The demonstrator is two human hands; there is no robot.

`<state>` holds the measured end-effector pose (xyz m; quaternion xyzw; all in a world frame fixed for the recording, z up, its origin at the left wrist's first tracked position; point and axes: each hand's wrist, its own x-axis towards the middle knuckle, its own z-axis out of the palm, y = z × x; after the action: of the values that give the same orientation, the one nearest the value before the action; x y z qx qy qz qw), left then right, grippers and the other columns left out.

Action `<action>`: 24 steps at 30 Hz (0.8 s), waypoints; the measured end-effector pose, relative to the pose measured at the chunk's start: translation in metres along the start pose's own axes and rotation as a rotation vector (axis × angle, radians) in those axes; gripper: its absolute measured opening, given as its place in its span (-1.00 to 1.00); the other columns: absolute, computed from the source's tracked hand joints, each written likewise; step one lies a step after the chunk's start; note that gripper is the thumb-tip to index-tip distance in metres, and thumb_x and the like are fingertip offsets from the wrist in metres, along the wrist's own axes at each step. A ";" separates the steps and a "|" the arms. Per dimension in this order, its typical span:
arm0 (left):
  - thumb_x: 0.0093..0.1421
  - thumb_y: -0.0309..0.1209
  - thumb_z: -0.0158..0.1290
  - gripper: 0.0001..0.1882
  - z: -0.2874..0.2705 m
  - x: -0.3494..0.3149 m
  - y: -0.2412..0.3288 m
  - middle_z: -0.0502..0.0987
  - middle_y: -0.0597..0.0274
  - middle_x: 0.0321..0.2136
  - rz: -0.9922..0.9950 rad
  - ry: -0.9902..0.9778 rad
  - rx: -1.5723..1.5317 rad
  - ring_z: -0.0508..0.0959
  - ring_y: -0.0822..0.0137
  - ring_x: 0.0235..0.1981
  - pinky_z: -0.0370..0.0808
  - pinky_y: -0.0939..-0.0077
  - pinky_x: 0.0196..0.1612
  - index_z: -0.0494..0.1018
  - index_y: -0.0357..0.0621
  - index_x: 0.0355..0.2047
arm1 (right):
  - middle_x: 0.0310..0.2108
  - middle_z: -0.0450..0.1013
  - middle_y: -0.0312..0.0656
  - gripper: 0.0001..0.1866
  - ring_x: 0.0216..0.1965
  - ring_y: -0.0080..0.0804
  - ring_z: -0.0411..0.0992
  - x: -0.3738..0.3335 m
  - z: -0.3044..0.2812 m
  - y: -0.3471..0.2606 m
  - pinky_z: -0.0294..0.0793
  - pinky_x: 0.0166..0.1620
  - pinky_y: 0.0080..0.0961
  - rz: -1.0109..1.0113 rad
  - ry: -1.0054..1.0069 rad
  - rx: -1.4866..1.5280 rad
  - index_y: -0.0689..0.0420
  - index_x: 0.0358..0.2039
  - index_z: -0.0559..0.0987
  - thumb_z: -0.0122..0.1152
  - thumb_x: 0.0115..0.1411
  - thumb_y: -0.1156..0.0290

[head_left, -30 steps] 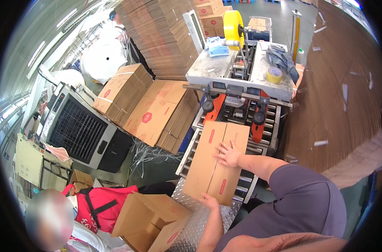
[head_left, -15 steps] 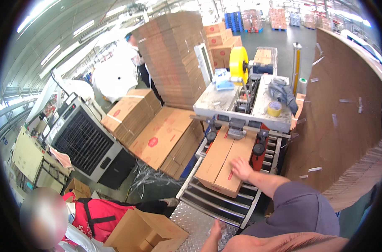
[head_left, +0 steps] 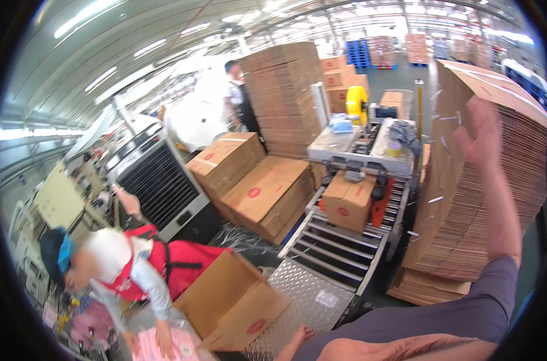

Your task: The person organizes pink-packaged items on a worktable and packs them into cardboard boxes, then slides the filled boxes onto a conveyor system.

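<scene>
My right hand [head_left: 482, 135] is raised at the far right, fingers apart and slightly blurred, holding nothing. It is in front of a tall stack of flat cardboard cartons [head_left: 466, 222], near its top; I cannot tell whether they touch. Low in the middle, my left hand [head_left: 301, 334] has its fingers stretched out over the diamond-patterned metal plate [head_left: 309, 289]. An open cardboard box [head_left: 210, 286] stands just left of that hand. Ahead, a closed cardboard box [head_left: 347, 207] sits on the roller conveyor [head_left: 333, 249], partly inside the carton taping machine [head_left: 369, 150].
At the lower left, a co-worker in a red apron [head_left: 195, 256] bends over pink packages [head_left: 165, 346]. Bundled flat cartons [head_left: 267, 186] lie left of the conveyor, beside a large air cooler [head_left: 159, 180]. Another person [head_left: 240, 99] stands behind. A yellow tape roll [head_left: 357, 103] tops the machine.
My right hand has left the closed box and swung up and right to the carton stack. The box has moved forward into the machine. The view has shifted, showing more of the co-worker.
</scene>
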<state>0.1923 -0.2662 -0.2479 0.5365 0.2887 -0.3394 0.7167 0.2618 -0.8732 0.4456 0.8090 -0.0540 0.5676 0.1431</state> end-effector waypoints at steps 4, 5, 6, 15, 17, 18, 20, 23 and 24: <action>0.41 0.14 -0.34 -0.26 -0.001 -0.033 0.004 0.40 -0.03 0.15 0.077 -0.017 0.084 0.53 0.03 0.01 0.48 0.07 0.02 0.05 -0.26 0.31 | 0.29 0.22 -0.01 -0.13 0.32 0.04 0.12 0.017 -0.040 0.143 0.01 0.37 -0.08 0.276 -0.251 -0.256 -0.04 0.40 0.10 0.24 0.16 0.01; 0.41 0.13 -0.33 -0.26 -0.009 -0.047 -0.002 0.41 -0.01 0.14 0.084 -0.013 0.047 0.53 0.04 0.01 0.48 0.07 0.02 0.06 -0.26 0.31 | 0.19 0.30 0.00 -0.25 0.25 0.03 0.19 0.004 -0.042 0.140 0.11 0.31 -0.10 0.181 -0.270 -0.231 0.02 0.30 0.23 0.25 0.15 0.06; 0.40 0.13 -0.31 -0.27 -0.014 -0.054 -0.003 0.42 0.01 0.13 0.096 -0.018 0.013 0.53 0.04 0.02 0.48 0.08 0.02 0.07 -0.25 0.30 | 0.09 0.38 0.00 -0.37 0.18 0.03 0.27 -0.007 -0.047 0.135 0.21 0.24 -0.11 0.088 -0.279 -0.214 0.08 0.19 0.37 0.27 0.15 0.11; 0.31 0.00 0.02 -0.26 -0.013 -0.202 0.058 0.41 -0.07 0.13 0.249 0.171 0.521 0.50 0.14 0.08 0.42 0.31 0.14 0.15 -0.32 0.27 | -0.50 0.38 -0.37 -0.91 -0.43 -0.42 0.39 0.014 -0.136 -0.124 0.41 -0.37 -0.47 -0.669 0.346 0.028 -0.05 -0.48 0.52 0.23 0.03 0.28; 0.21 0.00 0.14 -0.14 -0.037 -0.207 0.031 0.35 -0.16 0.19 0.698 0.336 0.412 0.44 0.09 0.16 0.34 0.28 0.22 0.11 -0.37 0.29 | -0.61 0.30 -0.40 -0.89 -0.50 -0.50 0.33 0.026 -0.178 -0.219 0.32 -0.42 -0.59 -0.988 0.491 0.126 -0.04 -0.64 0.42 0.13 -0.11 0.28; 0.18 0.01 0.18 -0.06 -0.009 -0.216 0.049 0.28 -0.20 0.23 0.840 0.365 0.535 0.32 0.02 0.24 0.25 0.21 0.27 0.04 -0.40 0.31 | -0.64 0.27 -0.44 -0.87 -0.52 -0.54 0.30 0.027 -0.191 -0.243 0.28 -0.43 -0.59 -1.129 0.554 0.166 -0.03 -0.69 0.36 0.11 -0.19 0.29; 0.11 0.06 0.23 0.09 0.039 -0.267 0.071 0.13 -0.27 0.30 1.031 0.474 0.742 0.10 -0.08 0.36 0.10 0.09 0.34 -0.08 -0.44 0.34 | -0.65 0.26 -0.46 -0.81 -0.53 -0.52 0.30 0.033 -0.207 -0.276 0.26 -0.45 -0.55 -1.253 0.421 0.452 -0.02 -0.68 0.35 0.16 -0.10 0.27; 0.00 0.15 0.28 0.28 0.050 -0.308 0.068 -0.07 -0.31 0.36 1.055 0.665 1.029 -0.16 -0.18 0.42 -0.06 -0.05 0.38 -0.22 -0.46 0.36 | -0.66 0.27 -0.39 -0.65 -0.54 -0.46 0.31 0.046 -0.189 -0.296 0.29 -0.46 -0.52 -1.120 0.468 0.944 0.00 -0.63 0.38 0.25 0.10 0.08; -0.04 0.18 0.29 0.33 0.038 -0.326 0.067 -0.13 -0.32 0.37 0.960 0.717 1.147 -0.22 -0.21 0.42 -0.10 -0.09 0.38 -0.26 -0.46 0.36 | -0.65 0.29 -0.37 -0.66 -0.54 -0.45 0.32 0.042 -0.169 -0.299 0.30 -0.46 -0.50 -0.971 0.468 1.058 0.01 -0.61 0.40 0.27 0.10 0.09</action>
<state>0.0509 -0.2323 0.0539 0.9593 0.0214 0.1003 0.2631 0.1987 -0.5355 0.4869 0.5611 0.6199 0.5480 -0.0228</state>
